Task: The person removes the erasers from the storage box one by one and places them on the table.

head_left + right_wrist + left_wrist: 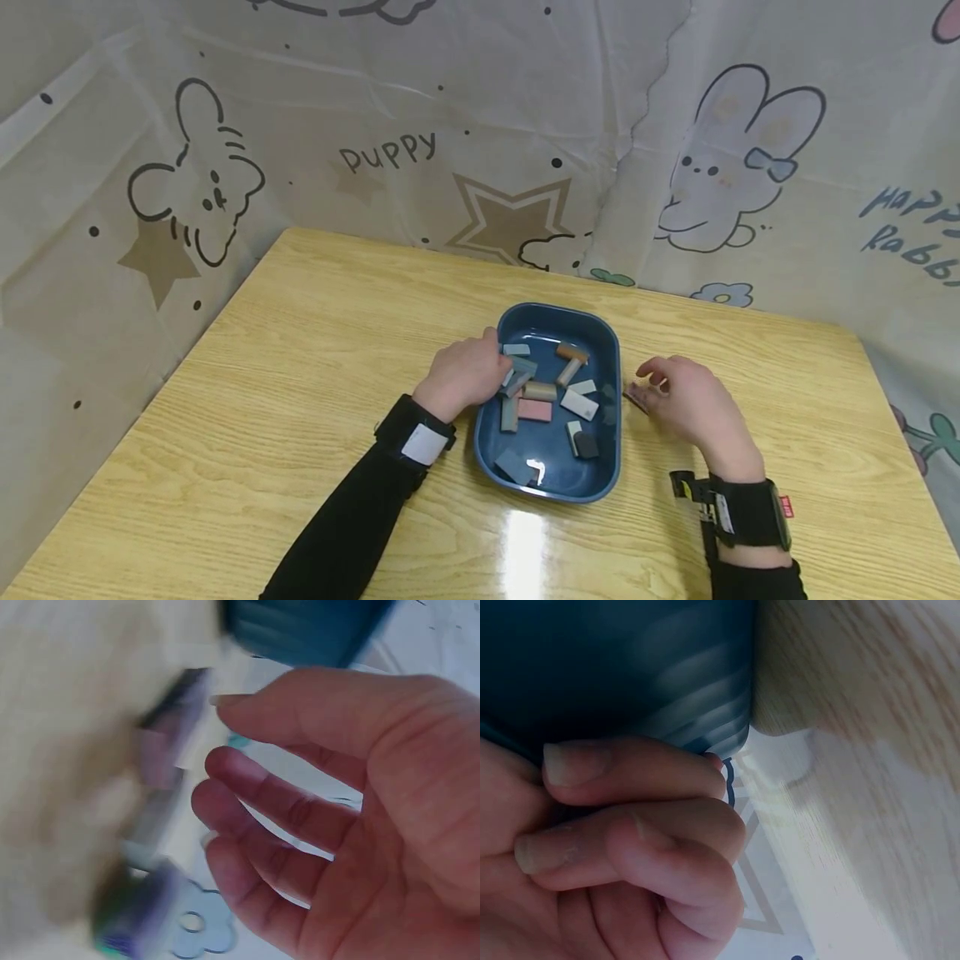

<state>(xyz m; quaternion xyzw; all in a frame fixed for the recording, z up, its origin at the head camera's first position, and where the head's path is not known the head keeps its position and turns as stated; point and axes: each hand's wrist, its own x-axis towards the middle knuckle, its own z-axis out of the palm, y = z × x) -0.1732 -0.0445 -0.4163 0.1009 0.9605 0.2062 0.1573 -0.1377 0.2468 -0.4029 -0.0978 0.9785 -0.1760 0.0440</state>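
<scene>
A dark blue plastic tub (545, 493) stands on the table with several small blocks in muted colours in it, among them a pink block (535, 410) and a white block (580, 404). My left hand (467, 372) grips the tub's left rim; in the left wrist view its curled fingers (641, 844) lie against the tub's outer wall. Right of the tub, my right hand (693, 408) hovers with loosely bent fingers at a small dark and pink block (174, 727). Beyond its fingertips, a grey block (154, 825) and a purple and green block (139, 911) look blurred.
The light wooden table (300, 350) reaches back to a patterned cloth (510, 108) that hangs behind it and at the left. Both wrists wear black bands, and a small black device (693, 487) sticks out from the right one.
</scene>
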